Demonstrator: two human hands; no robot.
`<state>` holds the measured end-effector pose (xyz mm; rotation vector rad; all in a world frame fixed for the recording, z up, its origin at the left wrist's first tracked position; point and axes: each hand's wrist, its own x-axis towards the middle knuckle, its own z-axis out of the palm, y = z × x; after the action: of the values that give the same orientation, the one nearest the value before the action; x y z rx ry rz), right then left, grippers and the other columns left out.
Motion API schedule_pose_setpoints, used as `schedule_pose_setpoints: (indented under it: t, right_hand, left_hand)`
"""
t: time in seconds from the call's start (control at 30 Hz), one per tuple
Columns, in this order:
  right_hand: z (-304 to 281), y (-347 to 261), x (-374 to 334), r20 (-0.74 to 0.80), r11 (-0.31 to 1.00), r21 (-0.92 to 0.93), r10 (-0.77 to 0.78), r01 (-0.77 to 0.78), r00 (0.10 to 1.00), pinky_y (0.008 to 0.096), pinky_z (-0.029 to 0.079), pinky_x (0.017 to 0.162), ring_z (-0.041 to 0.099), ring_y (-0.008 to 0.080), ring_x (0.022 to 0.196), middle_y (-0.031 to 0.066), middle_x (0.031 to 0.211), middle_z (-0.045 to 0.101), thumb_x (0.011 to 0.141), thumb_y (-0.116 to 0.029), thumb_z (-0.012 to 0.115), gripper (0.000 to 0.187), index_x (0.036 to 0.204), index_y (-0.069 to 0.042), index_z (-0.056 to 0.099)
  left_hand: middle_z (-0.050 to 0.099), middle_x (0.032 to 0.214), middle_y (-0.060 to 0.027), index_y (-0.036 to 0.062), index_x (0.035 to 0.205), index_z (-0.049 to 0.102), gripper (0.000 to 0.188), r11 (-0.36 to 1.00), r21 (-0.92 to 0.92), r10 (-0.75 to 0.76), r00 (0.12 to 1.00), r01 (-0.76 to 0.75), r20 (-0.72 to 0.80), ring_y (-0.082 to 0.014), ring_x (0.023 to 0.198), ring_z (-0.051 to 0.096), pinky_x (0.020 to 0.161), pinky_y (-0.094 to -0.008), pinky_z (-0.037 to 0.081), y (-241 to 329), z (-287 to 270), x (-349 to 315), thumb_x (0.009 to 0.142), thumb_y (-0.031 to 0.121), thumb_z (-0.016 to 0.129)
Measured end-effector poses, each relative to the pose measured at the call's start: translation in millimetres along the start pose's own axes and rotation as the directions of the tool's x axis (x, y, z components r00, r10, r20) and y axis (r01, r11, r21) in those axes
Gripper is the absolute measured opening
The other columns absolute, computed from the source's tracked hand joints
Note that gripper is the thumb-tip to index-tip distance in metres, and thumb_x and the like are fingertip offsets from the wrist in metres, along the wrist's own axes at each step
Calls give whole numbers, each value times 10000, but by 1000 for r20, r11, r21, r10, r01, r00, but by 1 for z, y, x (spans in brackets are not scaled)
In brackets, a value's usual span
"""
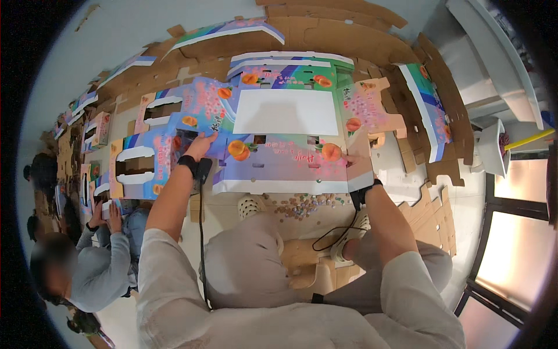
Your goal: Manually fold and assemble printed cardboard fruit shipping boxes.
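Legs: grey cloth trouser legs (244,259), spread below and between the hands.
Black cable: a thin black cord (203,244), running down from the small dark device (203,170) at the left wrist.
Left hand: the left hand (200,146) pinches the near left edge of the printed carton, fingers bent over it.
Right hand: the right hand (352,163) lies mostly behind a pale cardboard flap (361,157) (only a little skin shows at its edge), so I cannot tell whether it grips or merely supports.
Carton: the wide blue, green and pink printed carton (285,143) spans the gap between both hands, partly unfolded, peach pictures across it and a white rectangle beyond the hands.
Floor bits: small round multicoloured scraps (302,206), scattered below the carton, nearer the right hand than the left.
Neighbour: a co-worker in a grey long-sleeved top (103,273), well left of the left hand.
Left side: a blue and orange printed carton with a large cut-out (161,156), just beside the left hand.
Right side: a long green, blue and pink printed cardboard piece (423,104), beyond and right of the right hand.
Far edge: brown corrugated cardboard sheets (337,36), beyond both hands.
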<state>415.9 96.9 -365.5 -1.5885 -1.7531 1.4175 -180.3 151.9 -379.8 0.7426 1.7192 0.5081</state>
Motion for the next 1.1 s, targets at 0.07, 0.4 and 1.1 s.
schedule_pose_setpoints:
  t: [0.07, 0.4, 1.1]
  right_hand:
    - [-3, 6, 12, -5, 974, 200, 111, -108, 994, 288, 555, 733, 668, 119, 813, 48, 914, 738, 942, -181, 775, 346, 1239, -5, 743]
    - [-24, 47, 26, 1, 615, 754, 350, -230, 937, 310, 584, 710, 701, 168, 785, 79, 917, 733, 1002, -121, 693, 217, 1148, 36, 723]
    - [-93, 85, 70, 202, 493, 566, 695, -661, 690, 369, 532, 1037, 696, 232, 1147, 147, 1284, 724, 1058, -651, 462, 712, 1336, -33, 680]
  left_hand:
    - [484, 1563, -188, 27, 1648, 248, 980, 999, -2, -34, 999, 34, -32, -307, 1397, 499, 975, -615, 499, 7, 8, -7, 959, 523, 737]
    - [700, 1100, -64, -10, 1227, 661, 312, 885, -375, 238, 960, -277, -149, -162, 1032, 610, 903, -323, 492, 23, 75, -69, 1029, 229, 689]
    - [663, 1366, -186, -6, 1455, 562, 774, 890, 407, 278, 952, -206, -128, -353, 1284, 618, 1080, -422, 490, -54, 15, 8, 875, 448, 803]
